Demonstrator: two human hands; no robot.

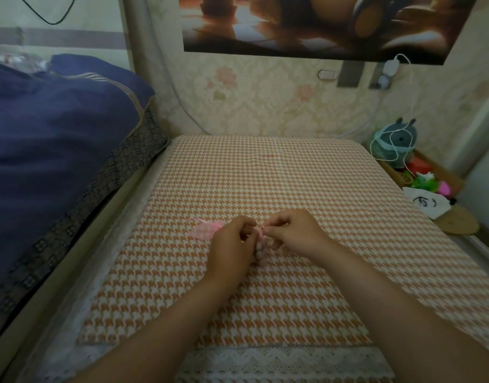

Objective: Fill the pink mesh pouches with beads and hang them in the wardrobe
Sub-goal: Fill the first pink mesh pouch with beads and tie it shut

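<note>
A small pink mesh pouch (pixel 261 251) filled with pale beads hangs between my two hands just above the orange houndstooth cloth (pixel 265 175). My left hand (pixel 232 244) pinches its left side. My right hand (pixel 293 230) pinches the pink drawstring at its top. Most of the pouch is hidden behind my fingers. A second pink mesh pouch (pixel 203 229) lies flat on the cloth just left of my left hand, its string looped toward the back.
A blue quilt (pixel 58 128) is heaped on the bed to the left. At the right edge stand a plush toy (pixel 395 139), a white cable, coloured bits, a white bag (pixel 425 203) and a round cork mat (pixel 456 223). The wall is behind.
</note>
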